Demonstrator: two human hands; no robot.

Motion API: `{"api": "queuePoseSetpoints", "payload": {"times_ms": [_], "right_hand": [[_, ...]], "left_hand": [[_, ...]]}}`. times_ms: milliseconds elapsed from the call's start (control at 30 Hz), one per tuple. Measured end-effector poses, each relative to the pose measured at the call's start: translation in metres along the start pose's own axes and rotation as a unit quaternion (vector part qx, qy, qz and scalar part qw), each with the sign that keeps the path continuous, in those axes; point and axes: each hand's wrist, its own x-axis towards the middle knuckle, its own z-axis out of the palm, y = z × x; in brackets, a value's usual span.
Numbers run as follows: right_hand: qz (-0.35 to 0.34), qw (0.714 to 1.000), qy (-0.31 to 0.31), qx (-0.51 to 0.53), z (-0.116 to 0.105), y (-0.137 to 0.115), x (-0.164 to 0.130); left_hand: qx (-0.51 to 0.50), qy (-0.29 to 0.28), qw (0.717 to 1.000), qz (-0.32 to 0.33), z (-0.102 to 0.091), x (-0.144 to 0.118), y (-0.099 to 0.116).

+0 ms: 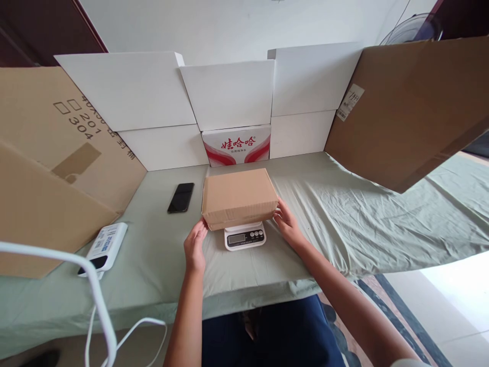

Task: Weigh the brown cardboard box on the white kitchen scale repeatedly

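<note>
A closed brown cardboard box (239,196) rests on a small white digital scale (244,236) in the middle of the table. My left hand (195,247) sits just off the box's near left corner, fingers apart, fingertips close to the cardboard. My right hand (287,223) lies at the box's near right corner, fingers spread and touching or nearly touching its side. Neither hand grips anything. The scale's display faces me below the box.
A black phone (181,197) lies left of the box. A white power bank (105,246) with a white cable (100,306) sits near the left edge. White and brown cardboard panels (229,92) wall the green-sheeted table (344,214); a red-and-white carton (237,145) stands behind.
</note>
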Motion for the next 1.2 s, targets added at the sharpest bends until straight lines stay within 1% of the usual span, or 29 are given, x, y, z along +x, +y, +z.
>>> {"api": "queuePoseSetpoints", "payload": {"times_ms": [67, 100, 167, 267, 300, 333, 400, 733, 1033, 1100, 1200], "right_hand": [[0.000, 1.000, 0.004, 0.001, 0.000, -0.001, 0.000], [-0.002, 1.000, 0.015, 0.003, -0.001, -0.001, 0.000], [-0.007, 0.998, 0.067, 0.011, -0.004, -0.001, 0.001], [-0.003, 0.983, 0.180, 0.033, -0.011, -0.002, 0.003], [0.002, 0.978, 0.207, 0.038, -0.013, -0.002, 0.004], [0.008, 0.973, 0.226, 0.041, -0.014, -0.003, 0.005], [0.015, 0.970, 0.238, 0.044, -0.015, -0.004, 0.006], [0.031, 0.985, 0.167, 0.027, -0.011, -0.012, 0.004], [0.051, 0.994, 0.093, 0.023, -0.008, -0.018, 0.001], [0.047, 0.996, 0.074, 0.032, -0.007, -0.019, 0.000], [0.022, 0.997, 0.044, 0.061, -0.005, -0.016, -0.002]], "left_hand": [[-0.004, -0.003, 1.000, 0.002, 0.000, 0.000, 0.001], [-0.007, -0.004, 1.000, 0.007, 0.001, 0.000, 0.003], [-0.024, 0.005, 0.999, 0.029, 0.000, 0.000, 0.007], [-0.061, 0.043, 0.995, 0.068, -0.002, 0.002, 0.013], [-0.067, 0.054, 0.994, 0.071, -0.002, 0.003, 0.015], [-0.071, 0.061, 0.993, 0.069, -0.003, 0.003, 0.016], [-0.071, 0.062, 0.994, 0.058, -0.003, 0.004, 0.016], [-0.084, 0.018, 0.996, 0.024, -0.004, 0.002, 0.010], [-0.077, -0.006, 0.997, 0.009, -0.003, 0.002, 0.010], [-0.070, -0.016, 0.997, 0.004, -0.003, 0.002, 0.009], [-0.051, -0.033, 0.998, 0.004, -0.002, 0.001, 0.006]]}}
